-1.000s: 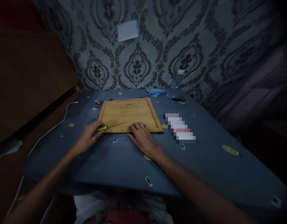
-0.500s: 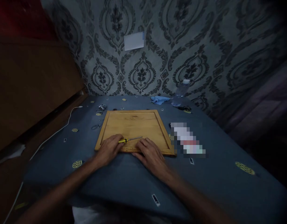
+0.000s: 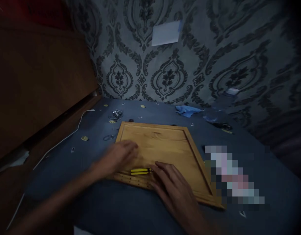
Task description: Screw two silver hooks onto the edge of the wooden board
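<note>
The board point(image 3: 162, 143), with a screwdriver point(image 3: 140, 171) on it, is touched by the right hand point(image 3: 179, 187). The left hand point(image 3: 115, 157) is blurred over it. Neither hand's grip can be told.

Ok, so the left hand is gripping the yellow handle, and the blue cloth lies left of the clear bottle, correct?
Not quite: in the head view, the left hand is apart from the yellow handle, over the wooden panel. The blue cloth does lie left of the clear bottle.
</note>
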Demonstrator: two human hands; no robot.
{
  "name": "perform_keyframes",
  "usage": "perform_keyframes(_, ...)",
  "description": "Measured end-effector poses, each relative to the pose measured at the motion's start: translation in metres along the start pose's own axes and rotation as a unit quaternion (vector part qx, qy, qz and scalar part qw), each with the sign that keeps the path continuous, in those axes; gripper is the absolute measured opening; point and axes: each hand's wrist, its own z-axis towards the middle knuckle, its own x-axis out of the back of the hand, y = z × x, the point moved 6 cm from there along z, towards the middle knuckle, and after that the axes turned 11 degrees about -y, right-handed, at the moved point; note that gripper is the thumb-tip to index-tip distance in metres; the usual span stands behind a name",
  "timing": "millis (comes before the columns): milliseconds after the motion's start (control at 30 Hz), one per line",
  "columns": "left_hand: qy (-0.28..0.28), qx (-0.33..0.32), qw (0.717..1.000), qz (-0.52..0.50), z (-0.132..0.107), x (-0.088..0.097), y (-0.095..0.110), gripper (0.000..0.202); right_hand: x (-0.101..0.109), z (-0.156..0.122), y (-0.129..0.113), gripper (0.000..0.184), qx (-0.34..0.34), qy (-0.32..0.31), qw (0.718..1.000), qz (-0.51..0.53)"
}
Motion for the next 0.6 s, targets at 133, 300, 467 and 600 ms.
perform_keyframes(133,0.044,0.076,0.996,0.025,0.03,0.05,-0.093,0.023,-0.009,0.008,0.001,0.027,0.016,-0.019,1.0,0.014)
perform_keyframes(300,-0.046,0.075,0.996,0.028,0.063,0.041,-0.155,0.031,-0.015,0.007,0.005,0.023,0.013,-0.038,0.999,0.031)
perform_keyframes(467,-0.072,0.082,0.993,0.032,0.061,0.034,-0.167,0.032,-0.016,0.003,0.009,0.025,0.0,-0.04,0.996,0.075)
perform_keyframes(600,-0.04,0.11,0.992,0.038,0.038,0.051,-0.166,0.026,-0.018,0.002,0.013,0.027,0.002,-0.061,0.994,0.095)
